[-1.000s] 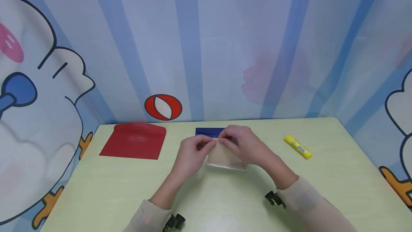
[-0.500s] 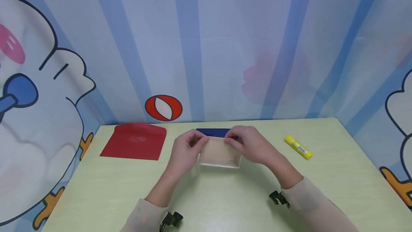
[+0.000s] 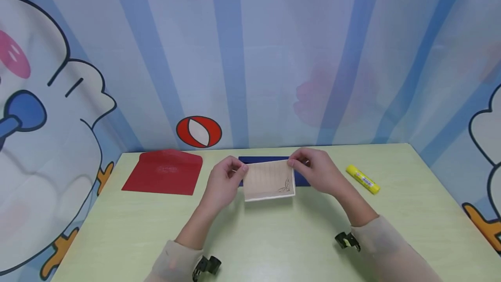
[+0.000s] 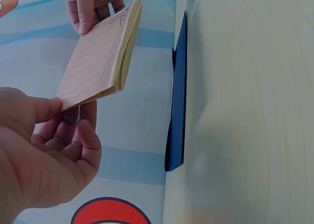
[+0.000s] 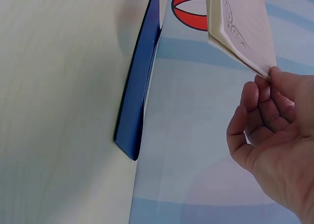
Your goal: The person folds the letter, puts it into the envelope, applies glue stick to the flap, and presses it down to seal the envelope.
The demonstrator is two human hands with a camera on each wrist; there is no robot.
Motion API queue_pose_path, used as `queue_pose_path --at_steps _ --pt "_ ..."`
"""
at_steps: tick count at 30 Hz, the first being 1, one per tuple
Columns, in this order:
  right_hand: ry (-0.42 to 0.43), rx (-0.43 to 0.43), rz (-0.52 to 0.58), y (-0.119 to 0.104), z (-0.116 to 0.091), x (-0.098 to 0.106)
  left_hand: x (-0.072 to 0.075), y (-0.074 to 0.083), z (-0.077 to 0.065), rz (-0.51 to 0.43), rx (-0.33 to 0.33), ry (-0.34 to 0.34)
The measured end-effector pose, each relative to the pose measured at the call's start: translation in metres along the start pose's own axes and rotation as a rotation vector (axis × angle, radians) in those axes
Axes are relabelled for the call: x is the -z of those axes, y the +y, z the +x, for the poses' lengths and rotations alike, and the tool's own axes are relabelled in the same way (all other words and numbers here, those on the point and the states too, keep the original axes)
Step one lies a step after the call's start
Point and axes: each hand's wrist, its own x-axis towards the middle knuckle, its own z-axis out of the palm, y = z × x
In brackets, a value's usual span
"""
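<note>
Aloft over the table [image 3: 270,238], folded lined notepaper [image 3: 268,180]: left hand [image 3: 224,182] pinches its upper left corner, right hand [image 3: 318,172] its upper right. Blue envelope [image 3: 302,180] lies beyond, partly hidden; red envelope [image 3: 163,173] farther left, yellow glue stick [image 3: 362,179] off right.

The left-hand grip [image 4: 46,160] and right-hand grip [image 4: 86,7] pinch a folded lined sheet [image 4: 95,62], apart from a blue envelope [image 4: 178,103].

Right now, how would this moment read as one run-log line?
left hand, right hand: pinching lined paper by upper corners | paper: above table | blue envelope, red envelope, yellow tube: on table
</note>
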Motion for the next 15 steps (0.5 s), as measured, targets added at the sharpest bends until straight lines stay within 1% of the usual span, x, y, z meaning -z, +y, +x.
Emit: queue_pose_path --at_steps 3,8,11,15 --pt "0.018 -0.007 0.033 -0.001 0.001 -0.002 0.001 -0.001 0.0 0.012 0.001 -0.042" --pt "0.023 0.012 0.074 -0.005 0.003 -0.006 0.002 -0.003 -0.002 0.046 -0.04 -0.14" --pt "0.003 0.032 0.098 -0.009 0.005 -0.011 0.0 -0.002 -0.004 0.079 -0.052 -0.182" --pt "-0.05 0.056 0.122 -0.016 0.008 -0.018 -0.006 -0.001 -0.005 0.122 -0.068 -0.233"
